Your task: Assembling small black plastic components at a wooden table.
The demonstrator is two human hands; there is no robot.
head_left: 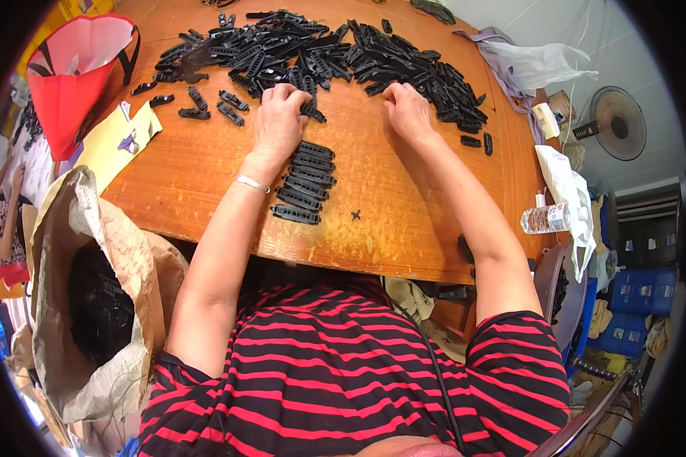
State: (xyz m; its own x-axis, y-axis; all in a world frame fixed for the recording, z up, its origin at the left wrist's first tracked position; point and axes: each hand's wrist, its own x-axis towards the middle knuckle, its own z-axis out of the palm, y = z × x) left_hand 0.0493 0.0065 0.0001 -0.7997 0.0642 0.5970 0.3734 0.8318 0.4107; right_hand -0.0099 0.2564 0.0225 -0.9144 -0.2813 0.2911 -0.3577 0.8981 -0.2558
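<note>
My left hand (280,122) is closed, fingers curled at the near edge of the pile, with a short black slotted plastic part (312,113) held at its fingertips. My right hand (409,112) has its fingers pinched together beside the right-hand heap of black plastic parts (419,68). What is between those fingers, if anything, is hidden. A larger heap of the same parts (263,49) spreads beyond my left hand. Just below that hand, several slotted black parts (305,183) lie side by side in a column. A tiny dark cross-shaped piece (356,215) rests to their right.
Several loose parts (231,113) lie left of my left hand on the wooden table (183,179). An open paper sack (122,251) holding black parts stands at the left, below a red bag (80,84). A plastic bottle (545,218) and a fan (617,124) are at the right.
</note>
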